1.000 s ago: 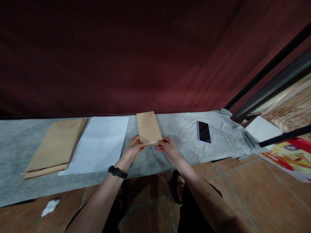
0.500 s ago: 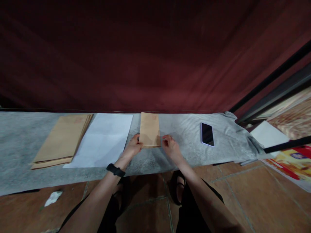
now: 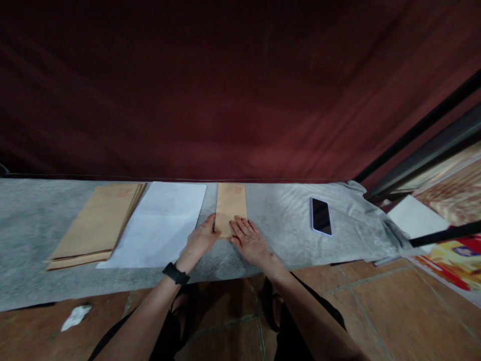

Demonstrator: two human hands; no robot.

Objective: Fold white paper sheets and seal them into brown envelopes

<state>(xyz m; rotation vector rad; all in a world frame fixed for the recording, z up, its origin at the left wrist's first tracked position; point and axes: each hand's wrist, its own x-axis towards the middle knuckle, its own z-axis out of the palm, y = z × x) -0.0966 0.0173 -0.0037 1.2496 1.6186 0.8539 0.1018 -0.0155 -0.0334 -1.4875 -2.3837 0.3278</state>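
Observation:
A small brown envelope (image 3: 230, 203) lies upright on the grey cloth in front of me, a reddish mark at its top right. My left hand (image 3: 203, 235) is closed at its lower left edge, with a thin dark object, too small to name, between thumb and fingers. Spread flat over the envelope's lower right part is my right hand (image 3: 248, 241), its palm down. White paper sheets (image 3: 158, 225) lie left of the envelope. Farther left is a stack of larger brown envelopes (image 3: 95, 220).
A phone (image 3: 320, 216) with a purple edge lies on the grey cloth (image 3: 278, 215) at the right. A dark red curtain (image 3: 233, 100) hangs behind. Black bars and a colourful printed package (image 3: 456, 260) are at the far right. A white scrap (image 3: 76, 317) lies on the tiled floor.
My right hand has moved left from beside the envelope onto its lower part, and its curled fingers have spread out. My left hand has stayed at the left edge. The whole view has shifted slightly.

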